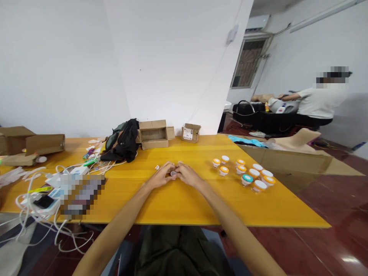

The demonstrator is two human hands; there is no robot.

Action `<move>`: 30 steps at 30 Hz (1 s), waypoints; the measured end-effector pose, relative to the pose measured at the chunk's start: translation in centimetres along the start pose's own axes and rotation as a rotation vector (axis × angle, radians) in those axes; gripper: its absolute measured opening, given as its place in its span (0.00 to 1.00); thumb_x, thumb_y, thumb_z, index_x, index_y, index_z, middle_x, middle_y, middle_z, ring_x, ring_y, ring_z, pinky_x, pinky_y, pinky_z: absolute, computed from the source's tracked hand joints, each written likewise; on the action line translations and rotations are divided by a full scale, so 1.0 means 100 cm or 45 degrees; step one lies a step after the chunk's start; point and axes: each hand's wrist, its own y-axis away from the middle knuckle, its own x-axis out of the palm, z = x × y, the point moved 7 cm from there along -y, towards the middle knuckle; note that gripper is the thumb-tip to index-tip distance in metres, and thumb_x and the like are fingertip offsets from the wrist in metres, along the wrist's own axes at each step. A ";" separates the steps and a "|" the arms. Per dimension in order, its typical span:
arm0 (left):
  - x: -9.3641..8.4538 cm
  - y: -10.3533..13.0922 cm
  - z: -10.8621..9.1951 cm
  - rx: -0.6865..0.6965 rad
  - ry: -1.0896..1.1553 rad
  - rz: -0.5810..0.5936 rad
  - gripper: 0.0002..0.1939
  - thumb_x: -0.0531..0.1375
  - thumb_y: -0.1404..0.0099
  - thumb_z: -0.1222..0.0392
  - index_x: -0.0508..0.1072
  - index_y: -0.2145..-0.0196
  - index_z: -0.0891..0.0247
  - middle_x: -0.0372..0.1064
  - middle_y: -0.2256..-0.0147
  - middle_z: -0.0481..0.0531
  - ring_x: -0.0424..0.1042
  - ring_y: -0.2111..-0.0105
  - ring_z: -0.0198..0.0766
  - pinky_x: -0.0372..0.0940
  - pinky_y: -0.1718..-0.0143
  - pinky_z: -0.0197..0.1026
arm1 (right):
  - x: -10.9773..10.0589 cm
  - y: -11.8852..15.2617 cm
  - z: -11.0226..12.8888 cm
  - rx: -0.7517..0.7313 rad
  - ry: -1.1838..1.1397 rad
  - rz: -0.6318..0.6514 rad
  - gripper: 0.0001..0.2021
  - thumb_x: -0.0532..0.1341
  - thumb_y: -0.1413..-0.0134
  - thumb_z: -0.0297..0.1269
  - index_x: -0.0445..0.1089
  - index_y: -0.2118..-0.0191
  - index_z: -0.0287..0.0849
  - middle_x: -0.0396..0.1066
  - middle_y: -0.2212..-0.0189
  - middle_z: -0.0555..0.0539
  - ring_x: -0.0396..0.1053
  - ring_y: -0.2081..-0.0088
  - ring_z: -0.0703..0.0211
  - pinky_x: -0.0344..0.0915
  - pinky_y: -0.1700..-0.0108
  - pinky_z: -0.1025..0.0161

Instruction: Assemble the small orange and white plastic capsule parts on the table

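Both hands meet over the middle of the yellow table. My left hand and my right hand close their fingers round a small clear container between them. Its details are too small to tell. A small white printed piece lies just beyond my left hand. To the right of my right hand stand several small clear jars with lids, among them an orange-rimmed one, a white-lidded one and a teal-lidded one.
An open cardboard box, a smaller box and a black bag stand at the back. White cables, a power strip and a blurred-out device lie left. A person sits far right.
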 end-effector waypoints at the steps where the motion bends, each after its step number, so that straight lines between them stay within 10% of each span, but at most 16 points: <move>1: 0.000 0.000 -0.001 0.014 0.013 0.011 0.10 0.62 0.39 0.62 0.68 0.59 0.60 0.66 0.58 0.52 0.68 0.57 0.40 0.66 0.54 0.44 | 0.001 -0.001 -0.001 -0.018 -0.023 0.002 0.09 0.57 0.42 0.29 0.76 0.65 0.41 0.71 0.60 0.45 0.68 0.56 0.58 0.59 0.56 0.67; 9: -0.003 0.001 -0.008 0.042 0.026 0.078 0.10 0.60 0.38 0.65 0.68 0.57 0.59 0.66 0.56 0.53 0.67 0.54 0.41 0.64 0.49 0.47 | 0.002 -0.002 -0.007 -0.126 -0.156 -0.025 0.08 0.59 0.43 0.28 0.77 0.63 0.43 0.70 0.61 0.46 0.68 0.56 0.58 0.61 0.52 0.65; 18: -0.004 0.003 0.005 -0.069 -0.141 0.131 0.17 0.59 0.37 0.61 0.69 0.50 0.58 0.71 0.50 0.54 0.70 0.50 0.44 0.63 0.46 0.45 | 0.008 0.012 -0.027 -0.307 -0.422 -0.504 0.13 0.56 0.41 0.26 0.77 0.61 0.48 0.73 0.61 0.46 0.71 0.57 0.56 0.66 0.52 0.59; 30: -0.016 0.006 0.009 -0.069 -0.244 0.091 0.16 0.59 0.37 0.60 0.72 0.51 0.56 0.74 0.52 0.53 0.72 0.52 0.44 0.63 0.46 0.45 | -0.001 0.020 -0.051 0.097 -0.179 -0.554 0.08 0.61 0.46 0.29 0.76 0.62 0.45 0.74 0.61 0.44 0.71 0.57 0.54 0.66 0.54 0.60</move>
